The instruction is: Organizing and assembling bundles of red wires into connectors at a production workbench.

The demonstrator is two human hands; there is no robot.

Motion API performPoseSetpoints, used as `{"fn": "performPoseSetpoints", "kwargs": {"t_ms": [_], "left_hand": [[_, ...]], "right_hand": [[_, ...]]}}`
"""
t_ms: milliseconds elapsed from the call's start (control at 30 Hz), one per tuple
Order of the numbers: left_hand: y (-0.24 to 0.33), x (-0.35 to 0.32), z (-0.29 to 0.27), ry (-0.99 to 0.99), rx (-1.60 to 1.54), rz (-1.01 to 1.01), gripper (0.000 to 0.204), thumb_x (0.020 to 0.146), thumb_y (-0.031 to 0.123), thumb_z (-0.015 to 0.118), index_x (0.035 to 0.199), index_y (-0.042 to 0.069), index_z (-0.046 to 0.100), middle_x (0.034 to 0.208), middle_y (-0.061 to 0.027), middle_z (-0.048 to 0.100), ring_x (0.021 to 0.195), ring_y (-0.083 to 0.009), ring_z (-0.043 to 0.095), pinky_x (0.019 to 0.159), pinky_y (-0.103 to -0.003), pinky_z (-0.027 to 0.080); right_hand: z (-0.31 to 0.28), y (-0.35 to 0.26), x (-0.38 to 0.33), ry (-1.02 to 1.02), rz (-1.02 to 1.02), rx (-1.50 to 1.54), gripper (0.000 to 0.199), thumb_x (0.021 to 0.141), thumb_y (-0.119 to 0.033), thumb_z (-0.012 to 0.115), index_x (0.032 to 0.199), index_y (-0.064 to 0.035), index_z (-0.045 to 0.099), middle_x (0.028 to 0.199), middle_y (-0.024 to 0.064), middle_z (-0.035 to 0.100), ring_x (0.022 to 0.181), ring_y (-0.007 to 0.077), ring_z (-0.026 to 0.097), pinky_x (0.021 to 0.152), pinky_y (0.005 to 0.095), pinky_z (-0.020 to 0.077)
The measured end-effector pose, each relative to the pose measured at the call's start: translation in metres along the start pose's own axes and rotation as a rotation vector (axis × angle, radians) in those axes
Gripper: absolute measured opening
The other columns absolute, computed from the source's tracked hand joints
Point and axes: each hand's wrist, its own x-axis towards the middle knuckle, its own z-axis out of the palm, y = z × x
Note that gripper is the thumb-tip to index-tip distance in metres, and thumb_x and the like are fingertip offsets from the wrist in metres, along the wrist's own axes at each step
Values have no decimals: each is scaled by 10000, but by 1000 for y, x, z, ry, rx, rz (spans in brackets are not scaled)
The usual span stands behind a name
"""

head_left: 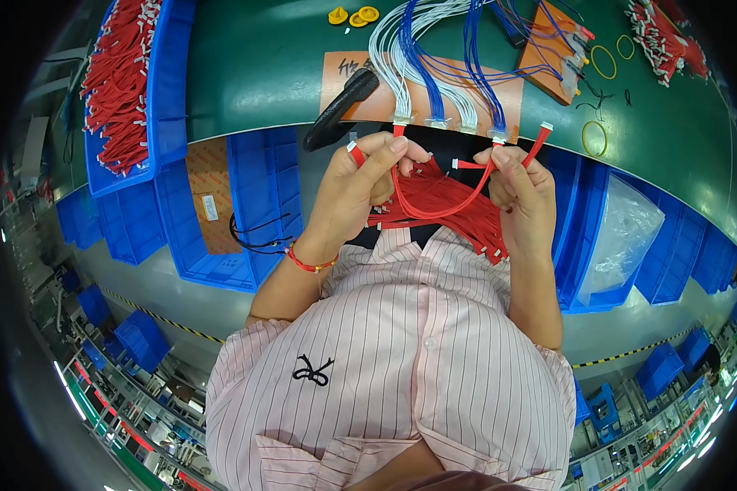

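Between my two hands a red wire cable [442, 214] hangs in a U-shaped loop. My left hand [360, 176] pinches its left end at a connector under the white wires [391, 69] at the bench edge. My right hand [522, 184] pinches the other end, up against a connector under the blue wires [477, 78]. Whether the plugs are fully seated cannot be made out. Other red ends with white plugs stick out beside the fingers of both hands. Below, on my lap, lies a heap of red cables [458, 200], partly behind the loop.
An orange board [499, 78] carries the wires on the green bench [254, 65]. A black-handled tool [344, 106] lies left of it. A blue bin [168, 98] of red cables stands at left; more red cables [667, 45] lie far right. Yellow rubber bands [595, 139] and yellow caps [360, 16] lie around.
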Motion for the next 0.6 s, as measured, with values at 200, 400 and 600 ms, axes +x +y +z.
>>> {"fn": "performPoseSetpoints", "kwargs": {"t_ms": [200,400,600], "left_hand": [[-3,6,-1,-23,-53,-13,377,1020,279,488,1010,-53,664,741,14,539,446,8,236,404,-209,166],[-5,15,3,-56,-147,-2,468,1026,359,469,966,-40,704,751,11,559,444,4,278,401,-193,179],[-5,13,8,-12,-54,34,514,1025,416,474,943,-31,713,713,26,541,514,-11,360,461,-198,255]], "right_hand": [[1,1,4,5,45,155,257,973,-206,608,1008,23,718,572,-98,349,477,6,237,464,224,174],[-2,-3,-4,78,36,-168,269,984,-220,593,1056,14,705,599,-102,326,499,3,236,463,222,178],[-33,9,-23,132,-110,-131,268,1011,-230,551,993,2,684,613,-105,351,508,0,250,464,215,187]]}}
